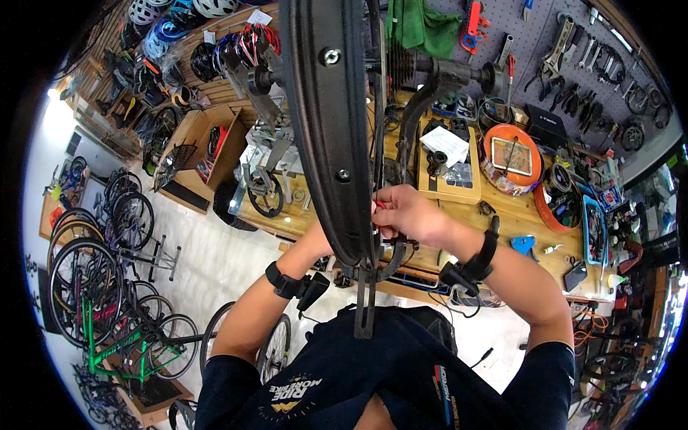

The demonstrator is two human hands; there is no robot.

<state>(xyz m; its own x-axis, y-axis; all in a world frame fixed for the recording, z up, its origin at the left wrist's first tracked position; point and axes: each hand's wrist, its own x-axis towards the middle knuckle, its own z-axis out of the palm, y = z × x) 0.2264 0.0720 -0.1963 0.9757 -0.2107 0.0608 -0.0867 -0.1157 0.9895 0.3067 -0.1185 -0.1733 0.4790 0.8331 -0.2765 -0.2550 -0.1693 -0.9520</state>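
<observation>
A black bicycle rim (326,107) without a tyre stands upright before me, clamped in a truing stand (430,89). Its cassette (401,68) shows on the right side. My right hand (416,215) is beside the rim's lower right edge, thumb and fingers pinched on a small red tool (380,206), mostly covered by the fingers. From the other side comes my left hand (320,242), which passes behind the rim; its fingers are hidden. Just below the hands, a slotted metal bar (365,308) of the stand points toward my chest.
On the wooden bench lie a cardboard tray (430,188) of parts, an orange round bowl (494,172), a blue bin (595,240) and a phone (575,276). Tools hang on a pegboard (530,43). Bicycles (93,287) stand at left. Cables hang from both wrist straps.
</observation>
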